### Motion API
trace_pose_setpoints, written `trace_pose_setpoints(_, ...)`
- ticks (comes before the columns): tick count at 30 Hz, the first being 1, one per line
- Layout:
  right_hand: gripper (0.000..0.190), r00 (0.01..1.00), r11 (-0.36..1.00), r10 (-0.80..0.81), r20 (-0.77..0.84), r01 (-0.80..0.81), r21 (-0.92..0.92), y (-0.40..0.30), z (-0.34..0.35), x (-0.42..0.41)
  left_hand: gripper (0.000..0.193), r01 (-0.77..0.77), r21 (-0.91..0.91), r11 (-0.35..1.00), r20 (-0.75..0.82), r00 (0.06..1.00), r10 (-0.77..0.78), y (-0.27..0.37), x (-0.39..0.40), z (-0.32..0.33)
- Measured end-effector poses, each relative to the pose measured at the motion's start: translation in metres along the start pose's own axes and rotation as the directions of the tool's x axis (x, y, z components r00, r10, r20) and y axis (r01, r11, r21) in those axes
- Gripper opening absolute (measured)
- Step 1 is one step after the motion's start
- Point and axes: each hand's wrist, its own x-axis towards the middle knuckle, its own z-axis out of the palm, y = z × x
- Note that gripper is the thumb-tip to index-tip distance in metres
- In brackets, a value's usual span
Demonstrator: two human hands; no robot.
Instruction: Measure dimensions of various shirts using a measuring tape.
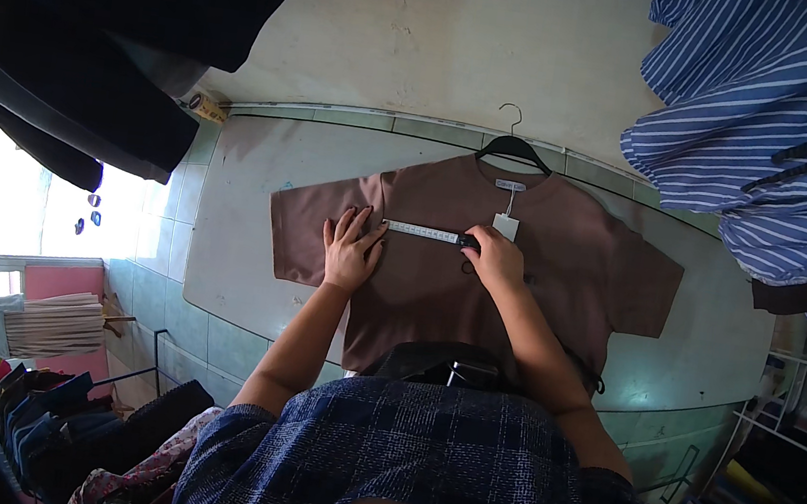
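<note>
A brown short-sleeved T-shirt (422,284) lies spread on a pale board, with a black clothes hanger (514,149) in its collar and a white hang tag (506,226) on a cord below the neckline. Across the upper chest runs a short white measuring tape (423,231). My left hand (352,249) lies palm down by the sleeve seam, fingers spread, a fingertip at the tape's left end. At the tape's other end, my right hand (495,257) is closed on its dark case, close beneath the tag.
The pale board (249,157) stretches out on both sides of the shirt. Dark clothing (136,30) hangs at upper left, blue-and-white striped garments (752,121) at upper right. Clothes on a rack (59,414) stand lower left; a white wire rack (804,377) is at right.
</note>
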Motion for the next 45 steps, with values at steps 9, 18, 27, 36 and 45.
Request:
trace_pose_setpoints(9,0.025,0.998,0.998,0.064,0.014,-0.063,-0.019,0.004,-0.014,-0.005,0.031,0.001,0.012,1.0,-0.044,0.999,0.0,0.0,-0.001,0.004)
trace_pose_setpoints(18,0.024,0.982,0.982,0.189,-0.011,-0.189,0.019,0.029,-0.034,-0.02,0.031,-0.013,0.0,1.0,-0.051,0.999,0.013,0.0,-0.001,0.006)
trace_pose_setpoints(27,0.024,0.967,0.967,0.253,-0.034,-0.252,0.027,0.039,-0.051,-0.033,0.031,-0.004,0.009,1.0,-0.04,0.999,0.004,-0.007,-0.004,0.009)
trace_pose_setpoints(36,0.027,0.938,0.941,0.339,-0.075,-0.338,0.017,0.062,-0.064,-0.043,0.03,-0.008,0.004,1.0,-0.014,1.0,0.008,0.0,0.0,0.002)
trace_pose_setpoints(45,0.028,0.924,0.93,0.366,-0.113,-0.368,0.007,0.078,-0.079,-0.056,0.03,-0.009,0.018,1.0,-0.03,0.999,0.01,-0.004,-0.002,0.007)
